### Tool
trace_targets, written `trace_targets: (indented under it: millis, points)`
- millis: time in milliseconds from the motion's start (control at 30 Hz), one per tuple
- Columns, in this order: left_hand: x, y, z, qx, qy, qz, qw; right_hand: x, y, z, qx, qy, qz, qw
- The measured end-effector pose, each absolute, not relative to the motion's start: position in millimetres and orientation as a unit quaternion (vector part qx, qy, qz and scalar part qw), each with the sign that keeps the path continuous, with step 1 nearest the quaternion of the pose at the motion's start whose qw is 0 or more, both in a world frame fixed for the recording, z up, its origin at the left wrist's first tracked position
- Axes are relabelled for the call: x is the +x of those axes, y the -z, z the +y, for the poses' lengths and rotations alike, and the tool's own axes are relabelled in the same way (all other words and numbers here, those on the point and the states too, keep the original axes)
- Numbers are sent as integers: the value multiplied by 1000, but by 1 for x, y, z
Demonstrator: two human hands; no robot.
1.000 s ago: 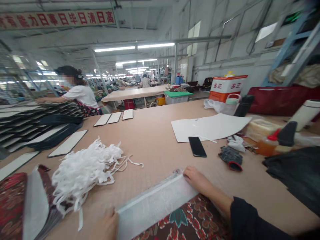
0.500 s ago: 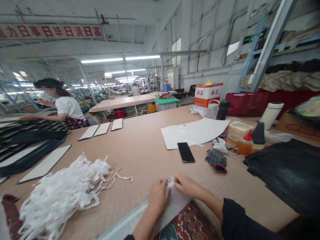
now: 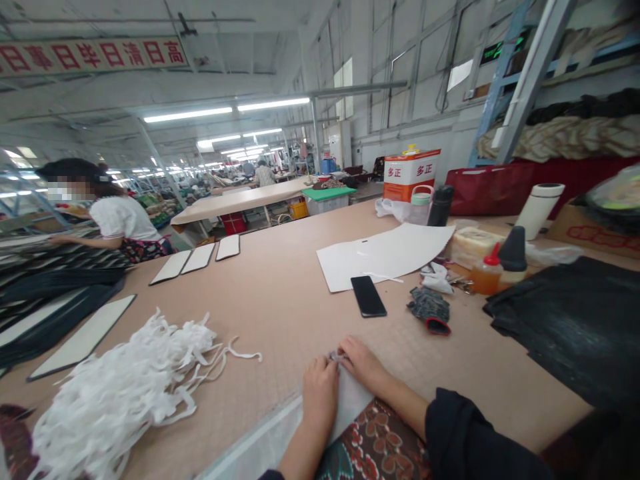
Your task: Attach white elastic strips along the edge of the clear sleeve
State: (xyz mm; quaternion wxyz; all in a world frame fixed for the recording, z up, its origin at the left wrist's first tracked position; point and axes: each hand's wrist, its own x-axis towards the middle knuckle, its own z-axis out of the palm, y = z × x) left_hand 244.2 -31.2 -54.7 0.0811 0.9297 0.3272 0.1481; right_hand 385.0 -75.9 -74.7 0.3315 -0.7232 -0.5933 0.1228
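Left hand (image 3: 321, 390) and right hand (image 3: 361, 360) close together on a pale translucent sheet (image 3: 353, 400), lower centre of the frame.
Fingertips of both pinch the sheet's bunched far corner; brown floral fabric (image 3: 377, 437) lies against the sheet at the bottom edge. A heap of white strips (image 3: 125, 393) spreads across the lower left. Right of centre, a black phone (image 3: 369, 297) touches a white board (image 3: 385, 252), with a grey glove (image 3: 429, 308) near it on the tan tabletop (image 3: 270, 287).

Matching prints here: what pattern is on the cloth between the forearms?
The cloth is dark brown with reddish flowers and some teal, in the head view.
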Motion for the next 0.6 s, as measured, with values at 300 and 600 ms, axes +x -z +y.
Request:
trace_targets:
  millis: [300, 600]
  points:
    - [244, 60, -34, 957, -120, 264, -22, 396, 63, -63, -733, -158, -605, 269]
    - [244, 60, -35, 962, -91, 255, -26, 395, 62, -55, -748, -156, -597, 244]
